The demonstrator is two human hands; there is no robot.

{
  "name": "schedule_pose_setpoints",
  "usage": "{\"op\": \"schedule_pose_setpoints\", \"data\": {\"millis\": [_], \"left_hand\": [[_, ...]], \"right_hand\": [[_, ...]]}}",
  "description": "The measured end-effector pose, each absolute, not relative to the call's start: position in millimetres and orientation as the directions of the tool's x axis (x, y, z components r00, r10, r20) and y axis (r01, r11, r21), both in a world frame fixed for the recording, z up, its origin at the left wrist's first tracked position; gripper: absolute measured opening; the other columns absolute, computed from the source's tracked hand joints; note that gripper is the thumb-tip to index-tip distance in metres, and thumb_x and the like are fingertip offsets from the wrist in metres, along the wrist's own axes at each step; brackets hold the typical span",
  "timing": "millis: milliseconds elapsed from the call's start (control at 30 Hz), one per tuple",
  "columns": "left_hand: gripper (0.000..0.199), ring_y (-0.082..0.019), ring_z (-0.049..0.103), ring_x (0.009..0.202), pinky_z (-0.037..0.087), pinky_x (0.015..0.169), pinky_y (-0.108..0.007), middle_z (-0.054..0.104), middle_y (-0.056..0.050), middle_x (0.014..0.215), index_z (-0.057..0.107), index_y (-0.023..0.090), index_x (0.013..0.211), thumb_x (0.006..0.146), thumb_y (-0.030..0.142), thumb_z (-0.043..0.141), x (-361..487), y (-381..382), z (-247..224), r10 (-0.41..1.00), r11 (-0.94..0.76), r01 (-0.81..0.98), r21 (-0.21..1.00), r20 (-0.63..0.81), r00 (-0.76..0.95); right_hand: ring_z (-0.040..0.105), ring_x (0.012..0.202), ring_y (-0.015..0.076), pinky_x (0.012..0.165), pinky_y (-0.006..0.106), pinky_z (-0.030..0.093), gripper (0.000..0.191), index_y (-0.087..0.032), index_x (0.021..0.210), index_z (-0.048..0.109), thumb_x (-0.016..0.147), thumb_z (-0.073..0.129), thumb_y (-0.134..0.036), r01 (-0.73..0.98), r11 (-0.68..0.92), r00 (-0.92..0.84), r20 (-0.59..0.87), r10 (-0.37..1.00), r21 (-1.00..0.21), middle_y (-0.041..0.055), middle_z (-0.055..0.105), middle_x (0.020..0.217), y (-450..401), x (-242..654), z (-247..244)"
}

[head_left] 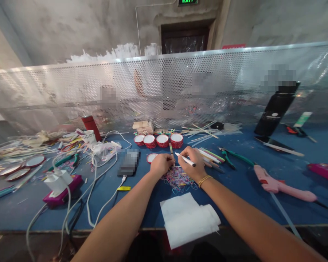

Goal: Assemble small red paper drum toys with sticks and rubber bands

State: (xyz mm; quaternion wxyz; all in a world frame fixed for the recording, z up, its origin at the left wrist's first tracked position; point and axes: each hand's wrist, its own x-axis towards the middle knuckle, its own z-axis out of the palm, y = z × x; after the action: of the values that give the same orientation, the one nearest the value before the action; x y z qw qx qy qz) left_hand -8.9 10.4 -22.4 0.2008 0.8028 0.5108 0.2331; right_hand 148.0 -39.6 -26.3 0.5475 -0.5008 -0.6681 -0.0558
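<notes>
My left hand [161, 164] is closed on a short wooden stick [171, 148], held nearly upright with darker bands near its top. In my right hand [194, 163] is a white marker pen [185, 159] with a black end. Its tip points left, close to the stick; whether they touch I cannot tell. Under both hands lies a pile of colourful rubber bands [177, 181]. Just beyond stands a row of several small red drums [162, 140] with white tops, and another drum [151, 158] sits beside my left hand, partly hidden.
A folded white cloth [190, 218] lies at the front edge. To the right are several coloured pens [211, 155], pliers [235, 158], a pink glue gun [281, 185] and a black bottle [274, 109]. Leftward lie a phone [128, 163], white cables and a purple power strip [62, 193].
</notes>
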Motion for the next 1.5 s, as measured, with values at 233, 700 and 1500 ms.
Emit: {"op": "schedule_pose_setpoints", "data": {"millis": [233, 700, 1500], "left_hand": [[0.012, -0.014, 0.060, 0.068, 0.036, 0.060, -0.023, 0.072, 0.000, 0.077, 0.075, 0.022, 0.081, 0.080, 0.026, 0.064, -7.8, 12.0, -21.5, 0.926, -0.370, 0.749, 0.550, 0.154, 0.344], [0.012, -0.012, 0.059, 0.065, 0.033, 0.056, -0.023, 0.071, 0.001, 0.073, 0.073, 0.020, 0.075, 0.080, 0.021, 0.061, -7.8, 10.5, -21.0, 0.917, -0.392, 0.711, 0.583, 0.185, 0.354], [0.013, -0.014, 0.060, 0.068, 0.036, 0.058, -0.022, 0.071, 0.000, 0.074, 0.075, 0.021, 0.078, 0.081, 0.023, 0.062, -7.5, 11.5, -19.5, 0.918, -0.389, 0.721, 0.574, 0.175, 0.356]], "right_hand": [[0.051, 0.066, 0.0191, 0.074, 0.035, 0.039, 0.017, -0.024, 0.066, 0.048, 0.079, 0.058, -0.023, 0.746, 0.510, 0.048, 0.798, 0.601, -0.428, -0.0014, 0.058, 0.060, -37.6, 145.3, -29.0], [0.051, 0.067, 0.0197, 0.073, 0.035, 0.039, 0.017, -0.024, 0.067, 0.049, 0.081, 0.057, -0.021, 0.741, 0.530, 0.000, 0.788, 0.615, -0.413, -0.0004, 0.059, 0.062, -36.0, 143.7, -29.0], [0.051, 0.069, 0.0199, 0.067, 0.033, 0.037, 0.017, -0.024, 0.067, 0.048, 0.081, 0.056, -0.021, 0.755, 0.515, 0.014, 0.795, 0.607, -0.406, -0.0001, 0.058, 0.063, -37.5, 143.7, -28.4]]}}
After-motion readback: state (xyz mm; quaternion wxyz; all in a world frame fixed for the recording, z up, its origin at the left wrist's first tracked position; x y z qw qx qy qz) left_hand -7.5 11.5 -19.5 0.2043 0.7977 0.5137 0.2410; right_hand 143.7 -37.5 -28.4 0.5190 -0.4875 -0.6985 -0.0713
